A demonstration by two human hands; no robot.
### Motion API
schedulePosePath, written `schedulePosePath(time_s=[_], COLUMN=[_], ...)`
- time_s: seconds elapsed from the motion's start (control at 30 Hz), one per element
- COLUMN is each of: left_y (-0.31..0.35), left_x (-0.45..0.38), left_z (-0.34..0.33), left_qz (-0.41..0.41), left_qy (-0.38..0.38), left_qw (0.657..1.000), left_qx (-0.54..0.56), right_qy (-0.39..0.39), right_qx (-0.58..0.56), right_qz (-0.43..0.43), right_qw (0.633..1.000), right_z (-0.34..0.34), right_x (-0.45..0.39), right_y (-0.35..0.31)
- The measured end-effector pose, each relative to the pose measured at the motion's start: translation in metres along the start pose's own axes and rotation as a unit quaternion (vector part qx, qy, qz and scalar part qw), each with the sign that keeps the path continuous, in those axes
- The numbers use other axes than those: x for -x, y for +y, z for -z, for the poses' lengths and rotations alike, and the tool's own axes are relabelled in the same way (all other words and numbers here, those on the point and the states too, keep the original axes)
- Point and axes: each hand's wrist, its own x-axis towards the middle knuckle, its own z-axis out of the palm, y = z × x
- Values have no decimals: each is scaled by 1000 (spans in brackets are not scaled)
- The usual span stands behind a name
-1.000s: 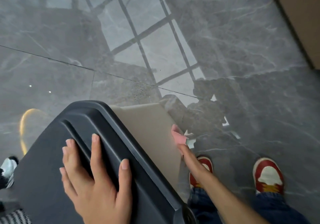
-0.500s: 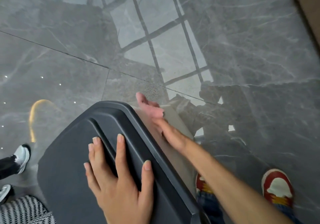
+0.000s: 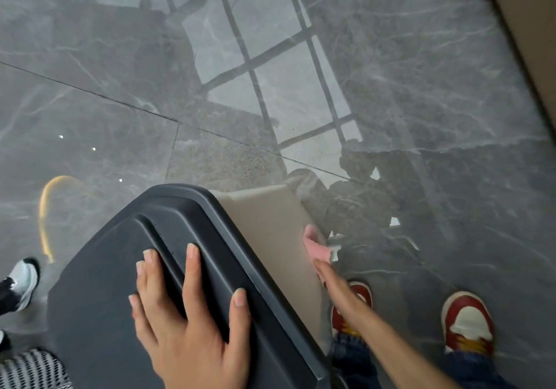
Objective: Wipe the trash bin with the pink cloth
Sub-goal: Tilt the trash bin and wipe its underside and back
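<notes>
The trash bin stands below me, with a dark grey lid (image 3: 126, 283) and a beige side wall (image 3: 270, 226). My left hand (image 3: 186, 322) lies flat on the lid with its fingers spread and holds nothing. My right hand (image 3: 337, 286) is low against the beige side, near its right edge, and presses the pink cloth (image 3: 314, 244) to the wall. Only a small pink fold shows past my fingers; the rest of the cloth is hidden by the hand.
The floor (image 3: 421, 88) is glossy grey marble tile that mirrors a window. My red-and-white shoes (image 3: 467, 322) stand right of the bin. Another person's shoe (image 3: 24, 280) is at the left edge. A beige wall (image 3: 529, 27) runs along the upper right.
My right hand with the cloth went up the bin's side to its top edge, then slid back down to the lower right. My left hand stayed on the lid.
</notes>
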Motion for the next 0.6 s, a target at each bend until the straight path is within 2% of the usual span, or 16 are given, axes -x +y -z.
schedulePosePath(time_s=[0.13, 0.23, 0.37, 0.43, 0.53, 0.6], left_y=[0, -4, -5, -7, -6, -5], left_x=[1, 1, 0, -2, -3, -5], left_z=[0, -2, -4, -5, -8, -10], left_qz=[6, -4, -12, -18, -23, -30], left_qy=[3, -4, 4, 8, 24, 36], left_qw=[1000, 1000, 1000, 999, 999, 998], left_qx=[0, -8, -16, -26, -33, -30], right_qy=[-119, -208, -249, -288, -283, -224], right_qx=[-46, -59, -67, -33, 18, 80], right_qz=[77, 201, 221, 220, 252, 256], right_qw=[989, 955, 941, 932, 925, 937], right_z=[-15, -34, -56, -69, -73, -63], right_x=[58, 62, 18, 1, -43, -68], right_y=[-33, -59, -117, -144, -148, -142])
